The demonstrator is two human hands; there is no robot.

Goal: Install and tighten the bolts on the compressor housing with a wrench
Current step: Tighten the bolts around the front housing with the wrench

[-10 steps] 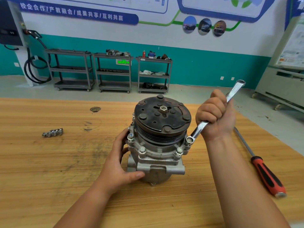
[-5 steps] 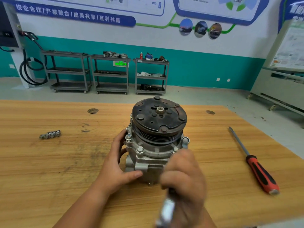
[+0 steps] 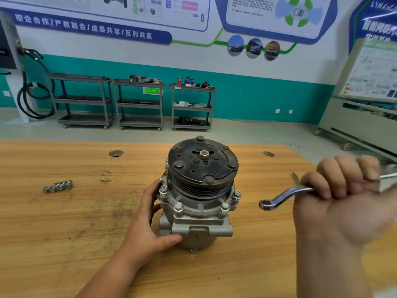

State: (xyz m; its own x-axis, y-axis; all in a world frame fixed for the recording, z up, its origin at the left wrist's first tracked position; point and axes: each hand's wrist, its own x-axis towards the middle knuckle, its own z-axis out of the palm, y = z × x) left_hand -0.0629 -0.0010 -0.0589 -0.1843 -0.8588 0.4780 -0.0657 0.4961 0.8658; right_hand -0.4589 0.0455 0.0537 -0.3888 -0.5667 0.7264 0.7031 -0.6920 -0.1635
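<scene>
Surface: wooden desk (image 3: 64, 244), orange-brown grain, scuffed grey near its middle. Two dark round marks sit toward its far edge.

Room: grey floor beyond the desk. The back wall (image 3: 247, 97) is teal below and white above, with printed boards and a blue banner. Three grey shelf carts (image 3: 139, 104) stand along it, each with three levels and small parts on some of them. One black hose (image 3: 32, 104) hangs coiled at far left. One pale cabinet (image 3: 361, 121) on castors stands at right.

Counts on desk:
- One compressor (image 3: 199, 201), upright near the desk's centre, black clutch plate on top.
- Four bolt heads (image 3: 178, 206) visible on the near side of its flange, all seated. The far side is hidden.
- One short row of loose metal pieces (image 3: 58, 186), well to the left. Number unreadable.
- One thin metal shaft (image 3: 296, 178) showing just behind the right fist.

Hands:
- The left hand (image 3: 150, 224) grips the compressor's left side, thumb across the lower front.
- The right hand (image 3: 343, 190), motion-blurred, is a fist curled round one wrench (image 3: 285, 193). It is raised to the right, with the ring end pointing at the compressor but clear of it.
</scene>
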